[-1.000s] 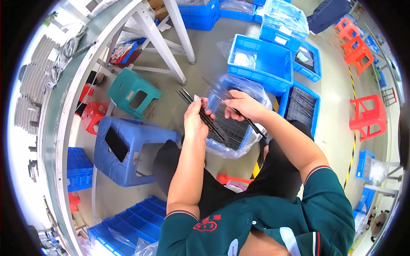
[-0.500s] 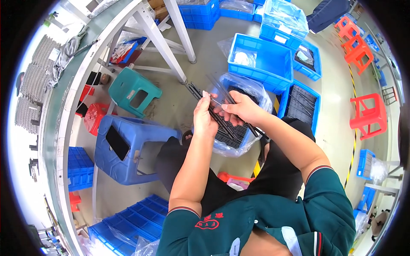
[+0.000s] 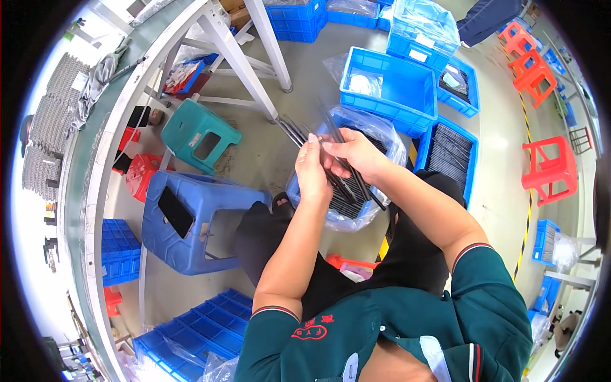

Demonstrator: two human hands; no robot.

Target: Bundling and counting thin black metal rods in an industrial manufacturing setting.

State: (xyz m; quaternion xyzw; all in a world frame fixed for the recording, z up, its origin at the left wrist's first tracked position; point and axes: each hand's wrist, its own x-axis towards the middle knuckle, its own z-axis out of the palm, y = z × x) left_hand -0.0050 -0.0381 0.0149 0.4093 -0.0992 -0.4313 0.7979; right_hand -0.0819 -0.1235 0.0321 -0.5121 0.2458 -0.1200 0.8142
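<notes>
My left hand point(image 3: 312, 173) is closed round a bunch of thin black rods point(image 3: 290, 130), which slant from upper left to lower right. Close against it, my right hand point(image 3: 363, 155) grips more black rods point(image 3: 364, 187), their upper ends blurred. The two hands meet at the fingertips, so some fingers are hidden. Under them stands a blue bin lined with a clear plastic bag point(image 3: 396, 141), and many black rods point(image 3: 347, 208) lie in it. My hands cover part of that bin.
A blue stool point(image 3: 219, 191) with a black phone point(image 3: 174, 212) on it stands at left, near a green stool point(image 3: 184, 130). Beyond the lined bin are an open blue crate point(image 3: 388, 105) and a blue crate of rods point(image 3: 450, 156). White table legs point(image 3: 235, 60) rise at upper left.
My left hand has moved slightly right and my hands have come together. The rods in both hands have shifted a little with them.
</notes>
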